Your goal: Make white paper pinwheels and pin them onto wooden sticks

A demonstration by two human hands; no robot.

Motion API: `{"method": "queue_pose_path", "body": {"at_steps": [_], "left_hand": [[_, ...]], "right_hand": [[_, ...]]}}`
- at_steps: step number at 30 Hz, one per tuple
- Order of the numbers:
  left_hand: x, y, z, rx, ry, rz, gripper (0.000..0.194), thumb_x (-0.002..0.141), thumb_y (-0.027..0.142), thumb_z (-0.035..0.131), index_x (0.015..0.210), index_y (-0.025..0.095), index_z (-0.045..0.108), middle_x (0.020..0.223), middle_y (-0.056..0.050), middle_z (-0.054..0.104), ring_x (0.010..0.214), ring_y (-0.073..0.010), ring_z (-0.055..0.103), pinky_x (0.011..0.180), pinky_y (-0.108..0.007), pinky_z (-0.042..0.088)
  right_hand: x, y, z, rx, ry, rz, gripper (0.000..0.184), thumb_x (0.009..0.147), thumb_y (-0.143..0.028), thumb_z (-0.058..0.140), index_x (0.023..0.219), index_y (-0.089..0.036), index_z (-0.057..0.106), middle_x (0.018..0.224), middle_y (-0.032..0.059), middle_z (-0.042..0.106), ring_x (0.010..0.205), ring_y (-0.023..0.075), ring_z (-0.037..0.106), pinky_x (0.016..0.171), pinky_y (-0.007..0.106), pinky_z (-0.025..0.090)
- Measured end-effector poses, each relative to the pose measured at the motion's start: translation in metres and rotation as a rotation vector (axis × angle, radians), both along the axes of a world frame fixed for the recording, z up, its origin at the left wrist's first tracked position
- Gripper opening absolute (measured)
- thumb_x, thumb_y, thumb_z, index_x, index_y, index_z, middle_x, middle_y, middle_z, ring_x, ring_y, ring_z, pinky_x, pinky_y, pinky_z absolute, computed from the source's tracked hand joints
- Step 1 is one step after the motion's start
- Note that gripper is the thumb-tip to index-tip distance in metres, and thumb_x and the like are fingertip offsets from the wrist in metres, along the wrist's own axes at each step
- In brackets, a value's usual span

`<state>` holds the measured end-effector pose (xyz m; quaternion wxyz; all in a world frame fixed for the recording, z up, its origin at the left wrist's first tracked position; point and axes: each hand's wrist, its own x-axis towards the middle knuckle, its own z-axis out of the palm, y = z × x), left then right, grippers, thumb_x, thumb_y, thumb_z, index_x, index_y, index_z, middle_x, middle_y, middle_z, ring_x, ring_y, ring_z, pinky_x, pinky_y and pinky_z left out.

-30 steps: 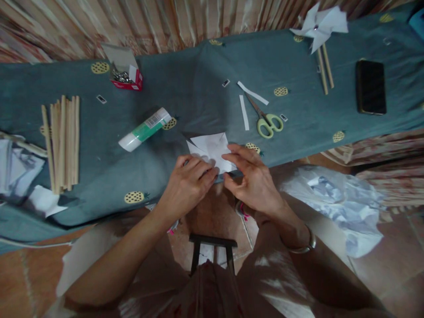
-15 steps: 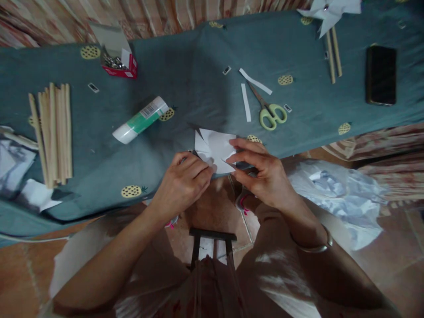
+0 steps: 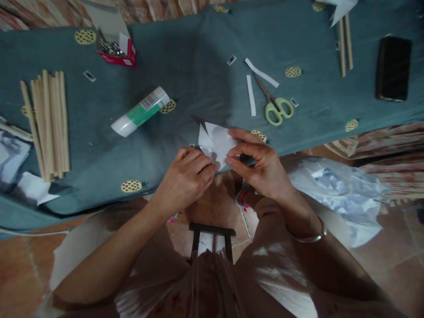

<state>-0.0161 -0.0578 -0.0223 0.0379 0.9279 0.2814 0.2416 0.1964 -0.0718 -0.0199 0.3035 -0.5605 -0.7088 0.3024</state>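
A small sheet of white paper (image 3: 218,138) with slits cut in from its corners lies at the table's near edge. My left hand (image 3: 188,176) has its fingers curled shut on the paper's lower left part. From the other side, the thumb and fingers of my right hand (image 3: 258,161) pinch the paper's right part. Beyond the hands rest green-handled scissors (image 3: 273,104), slightly open, beside two thin paper strips (image 3: 251,95). A glue stick (image 3: 141,111) with a green and white label lies to the left.
Wooden sticks (image 3: 49,126) lie bundled at left, near paper pieces (image 3: 35,186). A red box (image 3: 124,55) holds metal fasteners. At right are a phone (image 3: 393,68) and a white paper pinwheel (image 3: 342,9) on sticks. A plastic bag (image 3: 344,194) of paper scraps sits below the table edge.
My right thumb and fingers have closed together on the paper's right side, drawing in a corner. The left hand keeps its grip. The view has shifted a little.
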Motion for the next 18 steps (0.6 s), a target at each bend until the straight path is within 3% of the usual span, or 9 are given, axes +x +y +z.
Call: {"method": "queue_pose_path", "body": {"at_steps": [18], "left_hand": [[-0.002,0.000,-0.003,-0.066,0.007,-0.012,0.009,0.095,0.017,0.055,0.096,0.013,0.064,0.088,-0.005,0.069,0.083,-0.0204,0.059,0.075,-0.036,0.045]], "right_hand": [[-0.015,0.005,-0.007,0.053,-0.016,-0.107,0.010,0.078,-0.018,0.068,0.073,-0.025,0.070,0.127,0.0001,0.066,0.122,0.0255,0.059,0.109,0.049,0.046]]}}
